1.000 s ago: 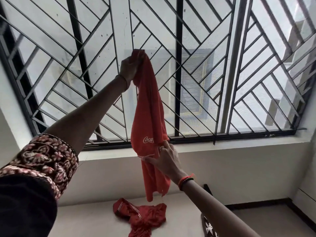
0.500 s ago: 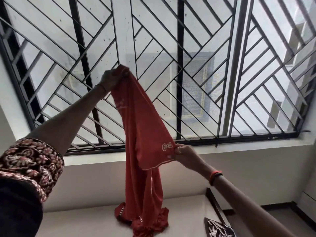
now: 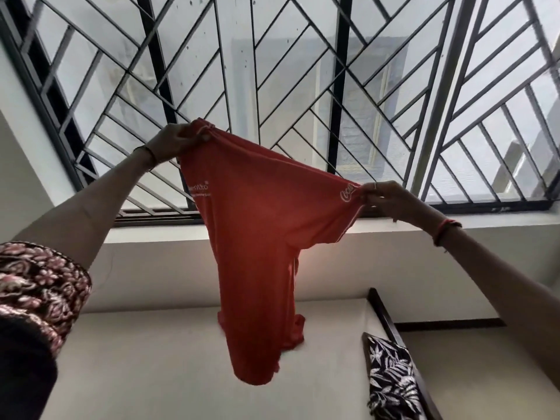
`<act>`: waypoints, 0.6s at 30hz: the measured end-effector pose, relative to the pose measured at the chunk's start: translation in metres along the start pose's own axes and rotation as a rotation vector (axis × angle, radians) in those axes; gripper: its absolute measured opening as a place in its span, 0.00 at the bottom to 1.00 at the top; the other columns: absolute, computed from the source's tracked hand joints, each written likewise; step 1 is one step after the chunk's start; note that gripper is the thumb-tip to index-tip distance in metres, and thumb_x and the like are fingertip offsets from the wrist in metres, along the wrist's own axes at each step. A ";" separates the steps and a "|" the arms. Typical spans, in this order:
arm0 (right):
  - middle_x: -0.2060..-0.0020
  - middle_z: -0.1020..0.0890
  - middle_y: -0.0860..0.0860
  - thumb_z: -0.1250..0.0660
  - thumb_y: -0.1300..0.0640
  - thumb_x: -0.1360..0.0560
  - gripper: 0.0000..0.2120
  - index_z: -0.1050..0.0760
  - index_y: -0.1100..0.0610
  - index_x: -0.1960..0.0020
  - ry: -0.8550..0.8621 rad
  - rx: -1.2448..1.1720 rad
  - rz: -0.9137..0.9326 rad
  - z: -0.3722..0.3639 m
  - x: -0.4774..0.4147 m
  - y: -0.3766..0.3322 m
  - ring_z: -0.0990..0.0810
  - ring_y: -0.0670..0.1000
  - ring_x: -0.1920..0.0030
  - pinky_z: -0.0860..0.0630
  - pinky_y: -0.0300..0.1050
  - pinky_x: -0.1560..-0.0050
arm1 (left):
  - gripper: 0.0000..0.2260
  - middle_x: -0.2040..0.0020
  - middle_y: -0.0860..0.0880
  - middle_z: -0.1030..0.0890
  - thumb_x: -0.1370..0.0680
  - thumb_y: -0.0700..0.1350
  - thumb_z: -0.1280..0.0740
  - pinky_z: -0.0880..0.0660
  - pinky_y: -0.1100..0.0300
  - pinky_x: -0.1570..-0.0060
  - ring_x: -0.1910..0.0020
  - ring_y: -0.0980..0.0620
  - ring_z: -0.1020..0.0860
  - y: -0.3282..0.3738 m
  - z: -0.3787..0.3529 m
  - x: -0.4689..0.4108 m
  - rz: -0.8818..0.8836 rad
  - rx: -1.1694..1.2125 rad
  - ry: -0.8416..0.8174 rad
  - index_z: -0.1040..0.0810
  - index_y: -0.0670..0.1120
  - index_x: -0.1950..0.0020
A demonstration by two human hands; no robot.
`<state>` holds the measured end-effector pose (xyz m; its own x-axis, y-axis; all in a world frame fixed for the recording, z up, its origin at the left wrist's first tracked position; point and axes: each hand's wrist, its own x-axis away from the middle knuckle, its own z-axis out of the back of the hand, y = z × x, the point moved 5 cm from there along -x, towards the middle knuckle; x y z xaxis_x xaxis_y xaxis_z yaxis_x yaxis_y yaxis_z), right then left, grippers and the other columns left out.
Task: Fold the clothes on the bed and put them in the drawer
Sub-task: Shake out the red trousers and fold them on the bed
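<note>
Red shirt [image 3: 263, 237] hangs mid-frame over the bed [image 3: 151, 368] — left hand [image 3: 172, 140] fingers pinch its upper-left corner, right hand [image 3: 391, 197] fingers pinch the right corner.

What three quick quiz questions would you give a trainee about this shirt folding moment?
1. True or false: only one hand holds the red shirt.
2. What stands behind the shirt? A) window grille B) wardrobe C) mirror
3. Fill in: the left hand grips the shirt ___ than the right hand.
Key: 1 false; 2 A; 3 higher.
</note>
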<state>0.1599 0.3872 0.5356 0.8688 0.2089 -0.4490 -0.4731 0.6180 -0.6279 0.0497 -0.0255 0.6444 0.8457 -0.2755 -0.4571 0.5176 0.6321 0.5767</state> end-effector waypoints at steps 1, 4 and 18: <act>0.63 0.16 0.40 0.37 0.73 0.26 0.15 0.26 0.61 0.42 -0.010 -0.024 -0.018 -0.003 0.000 0.001 0.20 0.33 0.60 0.24 0.30 0.54 | 0.07 0.67 0.52 0.28 0.21 0.44 0.35 0.33 0.75 0.74 0.78 0.67 0.29 -0.001 0.000 0.005 -0.020 0.003 -0.003 0.24 0.44 0.45; 0.63 0.17 0.38 0.37 0.63 0.23 0.06 0.23 0.63 0.49 -0.004 -0.138 0.005 -0.008 0.000 -0.004 0.20 0.36 0.60 0.23 0.31 0.53 | 0.02 0.63 0.48 0.26 0.22 0.43 0.35 0.28 0.68 0.66 0.72 0.64 0.27 -0.006 -0.004 0.022 -0.017 0.051 -0.070 0.24 0.48 0.50; 0.58 0.15 0.52 0.22 0.52 0.39 0.13 0.16 0.56 0.56 -0.169 -0.705 -0.194 -0.019 0.027 0.019 0.17 0.47 0.55 0.21 0.37 0.53 | 0.18 0.59 0.56 0.15 0.19 0.50 0.42 0.22 0.67 0.56 0.57 0.61 0.18 -0.027 -0.037 0.070 0.180 0.659 -0.125 0.14 0.54 0.59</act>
<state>0.1710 0.3902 0.4995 0.9299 0.2941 -0.2210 -0.2416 0.0353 -0.9697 0.0899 -0.0349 0.5716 0.9140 -0.3139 -0.2571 0.3053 0.1147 0.9453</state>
